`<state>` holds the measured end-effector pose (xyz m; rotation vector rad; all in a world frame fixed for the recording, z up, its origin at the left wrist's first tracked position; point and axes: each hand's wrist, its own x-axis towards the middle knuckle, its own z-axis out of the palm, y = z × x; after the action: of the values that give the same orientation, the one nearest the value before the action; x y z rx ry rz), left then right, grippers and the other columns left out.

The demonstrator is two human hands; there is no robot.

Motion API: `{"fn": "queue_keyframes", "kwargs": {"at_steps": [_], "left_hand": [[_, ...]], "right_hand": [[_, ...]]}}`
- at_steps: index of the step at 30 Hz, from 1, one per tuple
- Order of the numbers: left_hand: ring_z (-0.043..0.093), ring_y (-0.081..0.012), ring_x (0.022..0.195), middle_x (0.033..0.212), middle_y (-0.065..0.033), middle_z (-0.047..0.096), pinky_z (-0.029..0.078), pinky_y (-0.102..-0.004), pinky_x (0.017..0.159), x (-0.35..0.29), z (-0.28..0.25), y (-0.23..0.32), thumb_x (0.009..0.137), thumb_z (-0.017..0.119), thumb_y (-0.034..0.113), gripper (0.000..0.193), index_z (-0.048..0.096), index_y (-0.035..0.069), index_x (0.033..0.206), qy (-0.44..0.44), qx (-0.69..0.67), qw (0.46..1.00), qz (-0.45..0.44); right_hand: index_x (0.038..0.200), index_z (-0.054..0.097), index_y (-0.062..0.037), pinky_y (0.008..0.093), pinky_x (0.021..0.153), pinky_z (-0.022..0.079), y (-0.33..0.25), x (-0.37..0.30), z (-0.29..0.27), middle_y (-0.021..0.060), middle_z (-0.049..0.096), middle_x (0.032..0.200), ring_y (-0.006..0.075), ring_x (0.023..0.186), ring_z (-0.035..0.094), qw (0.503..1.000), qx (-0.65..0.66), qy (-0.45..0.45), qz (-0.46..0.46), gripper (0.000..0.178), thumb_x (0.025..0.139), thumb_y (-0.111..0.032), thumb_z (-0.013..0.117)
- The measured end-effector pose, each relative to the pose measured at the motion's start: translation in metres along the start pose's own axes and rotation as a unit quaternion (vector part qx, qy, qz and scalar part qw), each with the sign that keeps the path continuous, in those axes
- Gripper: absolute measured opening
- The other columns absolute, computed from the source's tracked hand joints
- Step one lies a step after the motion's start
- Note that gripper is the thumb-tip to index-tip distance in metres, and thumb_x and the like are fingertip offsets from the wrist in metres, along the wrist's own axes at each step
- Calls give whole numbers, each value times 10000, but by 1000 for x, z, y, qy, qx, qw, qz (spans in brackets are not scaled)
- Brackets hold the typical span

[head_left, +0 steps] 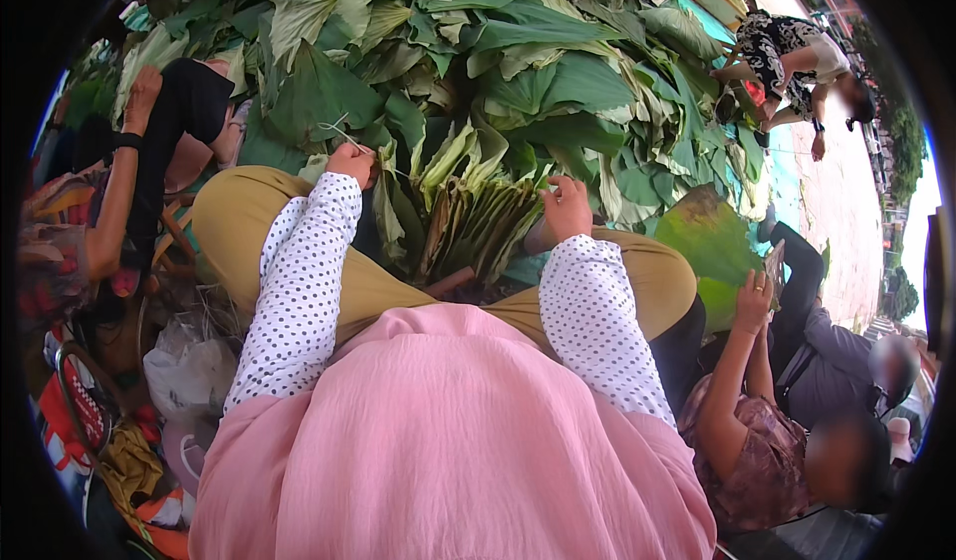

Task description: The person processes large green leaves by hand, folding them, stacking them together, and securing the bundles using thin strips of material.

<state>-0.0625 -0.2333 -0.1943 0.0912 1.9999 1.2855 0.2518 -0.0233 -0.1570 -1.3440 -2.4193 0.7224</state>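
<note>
A bundle of folded large green leaves (480, 217) stands between my knees, its pale, crinkled edges fanned upward. To the left of it, my left hand (354, 163) is closed with its fingers pinched on a thin white string (344, 128). Loose ends of that string stick up above the fingers. My right hand (568, 207) is at the bundle's right side, its fingers curled inward. Whatever it pinches, if anything, is too small to make out. Both forearms wear white sleeves with dark dots.
A high heap of broad green leaves (558, 87) spreads just beyond my knees. On the left sit another person's arm (110, 197) and a white plastic bag (189, 371). A person at the right (742, 401) handles a big leaf (705, 236). Someone else bends at the far right (792, 57).
</note>
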Motion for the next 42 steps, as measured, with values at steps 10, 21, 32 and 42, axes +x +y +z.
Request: {"fn": "queue_keyframes", "kwargs": {"at_steps": [10,21,32,42], "left_hand": [[598,-175,653,783,-45,618,517,-341,565,0,-2,-1,882,596,117,80,595,77,952,9,-13,1000,-3],[589,-172,643,775,-44,615,504,-338,560,0,-3,-3,867,601,98,74,592,76,938,10,-29,999,-14],[608,-173,701,819,-42,631,522,-338,607,-2,-1,2,875,612,131,78,600,75,927,21,24,999,-9],[600,-179,695,820,-42,621,523,-353,617,-2,-1,3,870,608,124,76,604,80,933,13,14,1000,-11]], "right_hand": [[915,701,-99,419,902,448,6,2,7,98,615,1024,309,1019,552,992,-72,67,-78,158,763,-138,684],[844,724,-175,456,909,423,9,5,12,18,634,1057,301,1066,517,993,-118,0,21,86,766,-201,699],[906,700,-165,496,982,321,-3,2,7,20,588,1153,279,1163,471,984,-166,-55,-39,157,750,-167,714],[914,684,-138,481,950,377,-14,12,9,40,591,1168,294,1175,474,992,-85,-59,-79,172,754,-195,711]]}}
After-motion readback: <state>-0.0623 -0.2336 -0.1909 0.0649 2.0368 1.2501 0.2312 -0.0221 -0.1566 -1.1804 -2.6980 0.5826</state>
